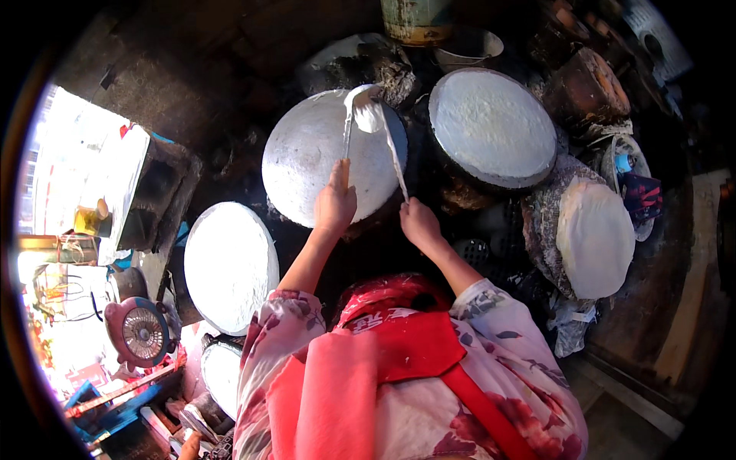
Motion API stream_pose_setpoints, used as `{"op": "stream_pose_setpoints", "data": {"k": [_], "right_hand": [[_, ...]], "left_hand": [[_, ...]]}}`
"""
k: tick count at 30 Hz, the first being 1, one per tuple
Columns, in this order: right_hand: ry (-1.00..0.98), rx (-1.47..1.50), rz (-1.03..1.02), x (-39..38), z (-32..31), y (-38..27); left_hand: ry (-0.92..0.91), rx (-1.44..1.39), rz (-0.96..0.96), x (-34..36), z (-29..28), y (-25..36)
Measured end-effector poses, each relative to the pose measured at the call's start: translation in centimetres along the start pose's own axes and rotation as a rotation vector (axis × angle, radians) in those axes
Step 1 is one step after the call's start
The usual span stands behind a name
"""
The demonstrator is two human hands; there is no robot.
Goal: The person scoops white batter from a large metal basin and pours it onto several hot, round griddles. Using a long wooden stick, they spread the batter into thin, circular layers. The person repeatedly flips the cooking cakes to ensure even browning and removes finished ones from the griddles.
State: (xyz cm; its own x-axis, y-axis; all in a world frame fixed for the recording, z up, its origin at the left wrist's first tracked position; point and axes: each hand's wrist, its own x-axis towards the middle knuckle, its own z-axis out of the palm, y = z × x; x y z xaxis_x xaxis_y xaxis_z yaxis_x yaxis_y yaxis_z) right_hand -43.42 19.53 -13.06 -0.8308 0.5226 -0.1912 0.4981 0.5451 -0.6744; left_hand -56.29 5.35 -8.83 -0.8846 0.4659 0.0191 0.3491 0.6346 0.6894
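Observation:
My left hand [335,205] is closed around the wooden handle of a thin metal-shafted tool [347,142]. In my right hand [421,222] is a long white-smeared stick-like utensil [395,157]. Their far ends meet over a round grey griddle [303,161], where a white, batter-coated head [368,113] shows; which tool it belongs to I cannot tell. The griddle's surface is mostly bare metal. To its right, a second round griddle carries a layer of white batter [491,126]. Left of my left forearm lies another white round [231,268].
Thin pale flatbreads [596,239] lie on a round support at the right. A bucket [418,21] and a bowl [469,47] stand at the back. A small fan [142,333] is on the left. Another person's hand [189,446] shows at the lower left edge.

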Motion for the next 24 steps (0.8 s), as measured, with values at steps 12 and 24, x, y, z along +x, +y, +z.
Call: {"op": "stream_pose_setpoints", "data": {"k": [12,24], "right_hand": [[-0.073,-0.184,-0.148,3.7,0.7,-2.5],[-0.185,-0.280,-0.271,7.2,1.2,-4.0]], "left_hand": [[0.073,0.364,-0.085,2.0,-3.0,-3.4],[0.161,0.431,-0.227,-1.3,-5.4,-4.8]]}}
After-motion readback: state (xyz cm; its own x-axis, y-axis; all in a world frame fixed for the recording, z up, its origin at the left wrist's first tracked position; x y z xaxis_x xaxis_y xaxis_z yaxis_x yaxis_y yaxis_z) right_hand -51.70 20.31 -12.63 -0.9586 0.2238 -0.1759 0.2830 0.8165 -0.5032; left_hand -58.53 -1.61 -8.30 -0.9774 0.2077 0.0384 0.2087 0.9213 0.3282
